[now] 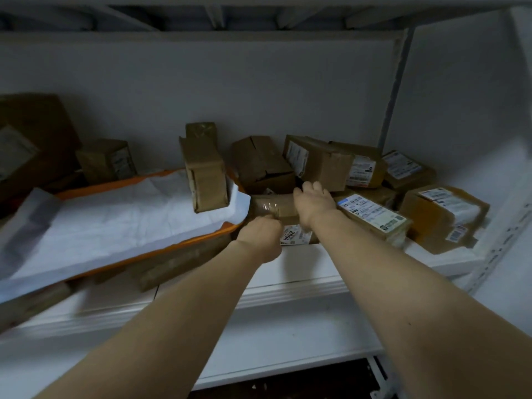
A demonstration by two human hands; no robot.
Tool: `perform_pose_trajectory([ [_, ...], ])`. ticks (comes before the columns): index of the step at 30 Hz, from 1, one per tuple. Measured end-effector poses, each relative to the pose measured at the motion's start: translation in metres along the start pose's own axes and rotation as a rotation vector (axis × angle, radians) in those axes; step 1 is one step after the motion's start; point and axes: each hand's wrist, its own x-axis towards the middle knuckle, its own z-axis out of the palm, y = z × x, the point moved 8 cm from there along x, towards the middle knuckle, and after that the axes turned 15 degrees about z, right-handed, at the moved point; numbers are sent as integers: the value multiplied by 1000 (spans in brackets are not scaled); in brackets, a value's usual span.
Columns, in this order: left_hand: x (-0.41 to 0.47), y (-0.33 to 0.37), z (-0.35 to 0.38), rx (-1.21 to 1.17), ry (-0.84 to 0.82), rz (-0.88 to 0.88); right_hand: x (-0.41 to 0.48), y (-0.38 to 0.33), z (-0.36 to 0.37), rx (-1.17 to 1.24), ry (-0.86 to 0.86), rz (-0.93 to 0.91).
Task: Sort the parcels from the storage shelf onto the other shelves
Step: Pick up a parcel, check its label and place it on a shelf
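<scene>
Brown cardboard parcel (283,210), glossy clear tape (265,207) bands, white label (294,236) marked 2004.

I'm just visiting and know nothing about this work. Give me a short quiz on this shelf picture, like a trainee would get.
1. True or false: the left hand and right hand both touch the taped parcel.
2. The tall upright parcel stands on: A) a white sheet, B) bare shelf board, C) the floor.
3. Fill in: the label beside the left hand reads ____.
Key: 1 true; 2 A; 3 2004.
</scene>
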Motion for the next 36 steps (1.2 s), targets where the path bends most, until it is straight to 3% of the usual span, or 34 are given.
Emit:
perform_pose_trajectory([
  [4,-3,2,-1,9,-19,13,-10,4,-10,-54,81,-5],
  [11,-13,13,-4,52,-33,66,-31,6,-7,63,-21,-31],
  [15,-18,17,-13,53,5,93,-42,16,-12,343,-149,46],
  [20,-25,16,-22,0,99,10,-58,64,-14,837,-259,321],
  [24,-32,9,-26,-263,226,-145,-88,104,-3,1294,-302,551],
  [28,-33,9,-24,-732,322,-322,-129,119,24,1732,-484,780],
  [31,-29,17,-23,-975,359,-413,-147,126,42,1920,-541,864],
  [36,-25,30,-24,-1324,382,-409,-157,131,52,2064,-542,924],
])
